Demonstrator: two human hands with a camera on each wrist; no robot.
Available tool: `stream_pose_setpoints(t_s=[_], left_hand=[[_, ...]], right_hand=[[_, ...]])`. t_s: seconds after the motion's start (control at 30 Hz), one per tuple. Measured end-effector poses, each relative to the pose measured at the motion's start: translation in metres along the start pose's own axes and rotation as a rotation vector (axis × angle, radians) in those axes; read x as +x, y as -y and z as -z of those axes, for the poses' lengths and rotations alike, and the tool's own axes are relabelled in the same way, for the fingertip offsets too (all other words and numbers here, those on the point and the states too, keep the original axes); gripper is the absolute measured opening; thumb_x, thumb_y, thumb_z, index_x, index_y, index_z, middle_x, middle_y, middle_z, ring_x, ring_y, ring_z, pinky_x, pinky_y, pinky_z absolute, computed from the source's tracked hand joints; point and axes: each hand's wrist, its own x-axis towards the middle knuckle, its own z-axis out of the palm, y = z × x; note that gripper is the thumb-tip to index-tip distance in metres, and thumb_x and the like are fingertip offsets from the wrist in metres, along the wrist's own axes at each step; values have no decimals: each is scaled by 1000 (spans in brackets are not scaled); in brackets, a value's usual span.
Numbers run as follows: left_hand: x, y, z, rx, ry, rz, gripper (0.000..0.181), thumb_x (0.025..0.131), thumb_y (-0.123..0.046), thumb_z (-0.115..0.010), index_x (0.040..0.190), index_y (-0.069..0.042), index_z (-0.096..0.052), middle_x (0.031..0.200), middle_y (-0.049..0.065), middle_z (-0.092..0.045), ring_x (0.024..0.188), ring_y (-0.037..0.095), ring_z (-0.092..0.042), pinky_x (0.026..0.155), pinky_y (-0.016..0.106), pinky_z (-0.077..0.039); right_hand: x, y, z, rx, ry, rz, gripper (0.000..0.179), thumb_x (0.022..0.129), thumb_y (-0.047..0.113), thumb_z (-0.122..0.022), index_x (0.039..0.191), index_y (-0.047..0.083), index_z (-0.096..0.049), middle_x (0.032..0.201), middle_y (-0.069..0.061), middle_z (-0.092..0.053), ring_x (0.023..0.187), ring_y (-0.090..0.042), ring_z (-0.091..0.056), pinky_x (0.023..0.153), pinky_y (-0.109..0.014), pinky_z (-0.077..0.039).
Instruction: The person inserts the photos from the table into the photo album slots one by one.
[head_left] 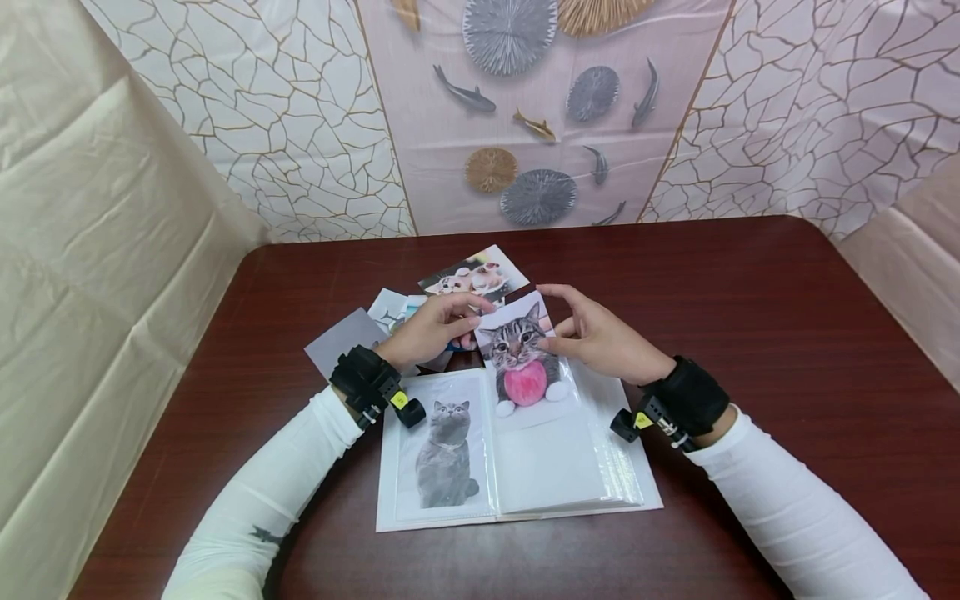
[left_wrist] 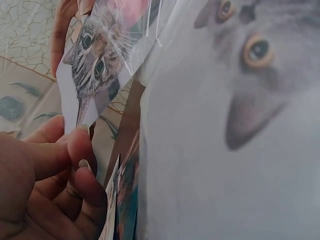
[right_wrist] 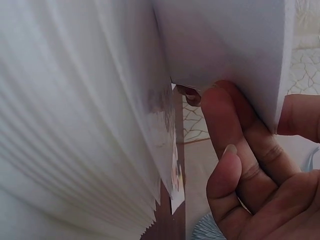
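A photo of a tabby cat with a pink ball [head_left: 525,382] stands partly inside the clear pocket of an open photo album [head_left: 551,471], its upper part above the pocket. My left hand [head_left: 435,327] pinches its upper left corner between thumb and fingers, seen closely in the left wrist view. At the opposite edge my right hand [head_left: 603,335] holds the photo, thumb in front. Several of its fingers lie behind the photo's pale back [right_wrist: 225,40] in the right wrist view. A grey cat photo [head_left: 447,467] fills the album's left page.
Loose photos lie behind the album: a kitten photo [head_left: 480,279] at the back and a grey sheet [head_left: 345,337] at the left, partly under my left hand. The dark wooden table [head_left: 750,292] reaches back to a patterned cloth [head_left: 285,117].
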Motion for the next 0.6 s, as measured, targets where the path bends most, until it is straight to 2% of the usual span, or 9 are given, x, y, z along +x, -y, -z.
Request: stream_pose_setpoints(t_s=[0.27,0.6], left_hand=[[-1,-1,-1,-5,10,9,30,104,-5,-53,132,-10,-64,89,10,-63,72,19,-60,68,27,-52],[1,0,-1,0,23,1,29,104,-4,-54,130,-8,-65,95,10,-63,72,18,-58,68,27,-51]], right_hand=[[0,1,0,-16,-8,-9,71,98,5,-64,156,10,-24,103,-19,-75,91,-14,-68,67,-28,-41],[-1,2,-1,-18,-18,-11,67,98,3,-63,154,7,-27,102,-18,-75,93,-14,-69,71,-27,-43]])
